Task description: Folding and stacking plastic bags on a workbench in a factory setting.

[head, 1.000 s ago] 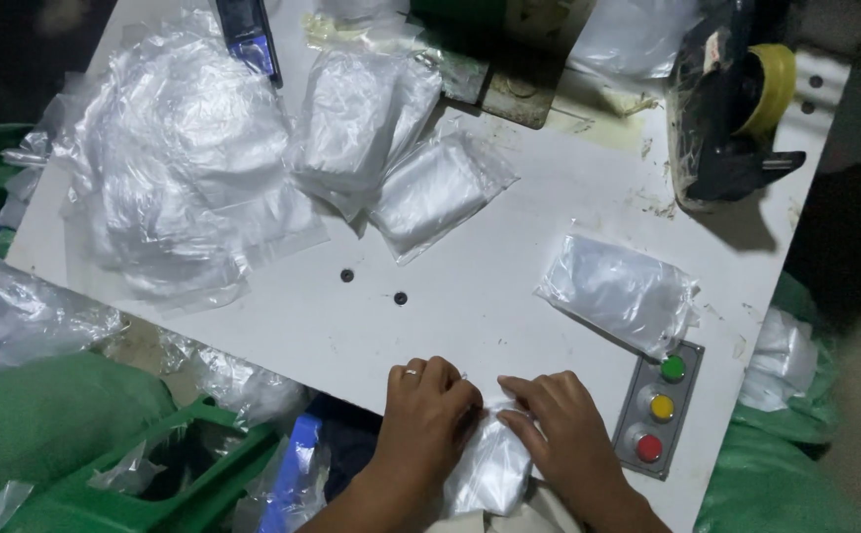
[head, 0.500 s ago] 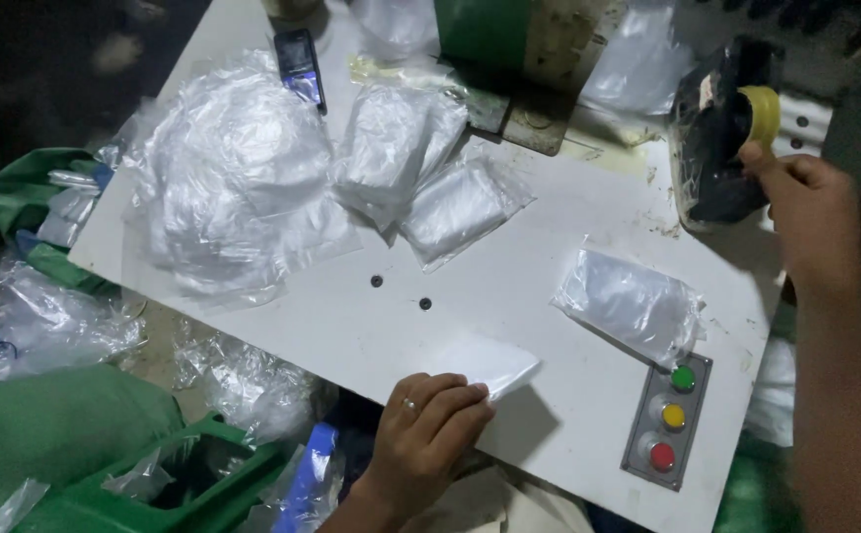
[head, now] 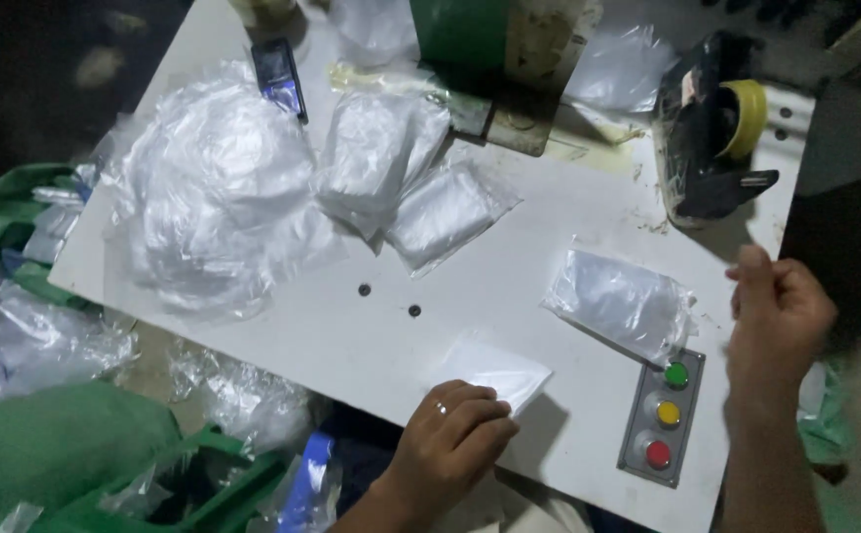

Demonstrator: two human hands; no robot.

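The left hand [head: 450,444] lies palm down at the near edge of the white table [head: 509,247], fingers [head: 480,415] flat and close together, pinning a small folded white packet [head: 497,373] whose free corner pokes out just beyond the fingertips. A second ago both hands pressed this packet at the table edge; the right has since let go, so the left alone now keeps it in place.

The right hand [head: 778,321] is raised off the table at the far right, fingers loosely curled and holding nothing that I can see (its palm faces away, so a small item cannot be ruled out). Half a second ago it was up by the dark tape dispenser [head: 711,133]; it has come back down and now hangs just right of a clear filled bag [head: 620,301]. Below those fingers sits the grey button panel [head: 662,415] with green, yellow and red buttons.

Well beyond the left fingertips: two more filled bags [head: 406,178] and a heap of loose clear bags [head: 213,197], undisturbed.
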